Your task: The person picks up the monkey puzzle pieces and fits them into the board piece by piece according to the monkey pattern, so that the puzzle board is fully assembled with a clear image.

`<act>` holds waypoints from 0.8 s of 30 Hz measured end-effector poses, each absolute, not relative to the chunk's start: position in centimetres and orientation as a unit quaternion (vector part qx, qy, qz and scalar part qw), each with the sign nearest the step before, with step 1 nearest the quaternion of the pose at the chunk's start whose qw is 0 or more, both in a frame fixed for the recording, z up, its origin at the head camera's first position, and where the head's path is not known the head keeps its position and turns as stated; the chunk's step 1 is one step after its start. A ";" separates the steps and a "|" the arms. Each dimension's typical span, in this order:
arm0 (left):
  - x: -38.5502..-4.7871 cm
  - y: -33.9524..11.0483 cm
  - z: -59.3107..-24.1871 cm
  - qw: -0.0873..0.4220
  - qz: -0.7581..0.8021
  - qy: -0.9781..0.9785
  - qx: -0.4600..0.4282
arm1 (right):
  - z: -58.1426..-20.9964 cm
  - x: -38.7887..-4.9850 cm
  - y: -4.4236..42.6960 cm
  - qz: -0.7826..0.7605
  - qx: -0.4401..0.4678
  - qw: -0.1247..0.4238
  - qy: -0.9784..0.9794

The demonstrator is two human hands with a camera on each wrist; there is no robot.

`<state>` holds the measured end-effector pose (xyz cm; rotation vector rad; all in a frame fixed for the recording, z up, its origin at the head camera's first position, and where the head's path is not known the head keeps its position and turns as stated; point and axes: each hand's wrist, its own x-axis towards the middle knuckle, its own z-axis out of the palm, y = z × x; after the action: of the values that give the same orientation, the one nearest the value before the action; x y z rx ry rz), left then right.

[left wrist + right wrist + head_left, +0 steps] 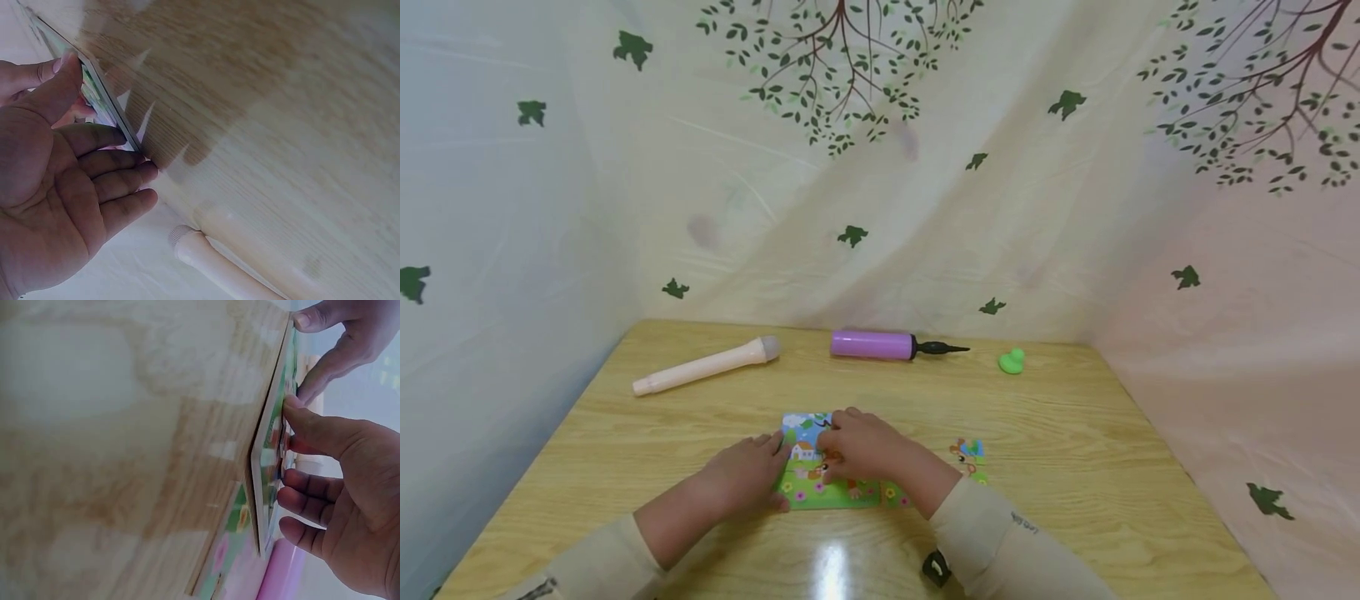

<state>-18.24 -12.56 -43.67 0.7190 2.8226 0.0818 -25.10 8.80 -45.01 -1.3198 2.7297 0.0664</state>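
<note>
A jigsaw puzzle board (831,498) printed with a house, flowers and a squirrel lies on the table. My left hand (743,475) rests along its left edge, fingers fairly straight; the thumb touches the front corner in the left wrist view. Over the picture's middle, the thumb and bent fingers of my right hand (868,447) pinch a puzzle piece (831,461), mostly hidden under the hand. The right wrist view shows the board (262,465) overlapping a second printed board (228,540). Right of my wrist lies a loose puzzle piece (967,454) with a squirrel's face.
At the back of the wooden table (1060,450) lie a pale microphone-shaped stick (707,367), a purple hand pump (874,345) and a green toy duck (1012,362). A small black object (936,568) sits beside my right sleeve. Leaf-printed cloth (760,208) surrounds the table's back and sides.
</note>
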 end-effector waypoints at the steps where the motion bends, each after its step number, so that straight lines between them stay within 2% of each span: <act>1: -18.2 -12.6 -43.6 0.115 0.027 0.962 0.245 | -45.0 -25.1 8.7 0.022 -0.432 0.057 0.900; 24: -18.3 -12.7 -43.7 0.117 0.029 0.962 0.245 | -44.4 -24.5 8.7 0.046 -0.428 0.066 0.900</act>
<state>-18.26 -12.65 -43.66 0.7172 2.8153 0.0862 -24.46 8.70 -44.42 -1.2910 2.7152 0.1388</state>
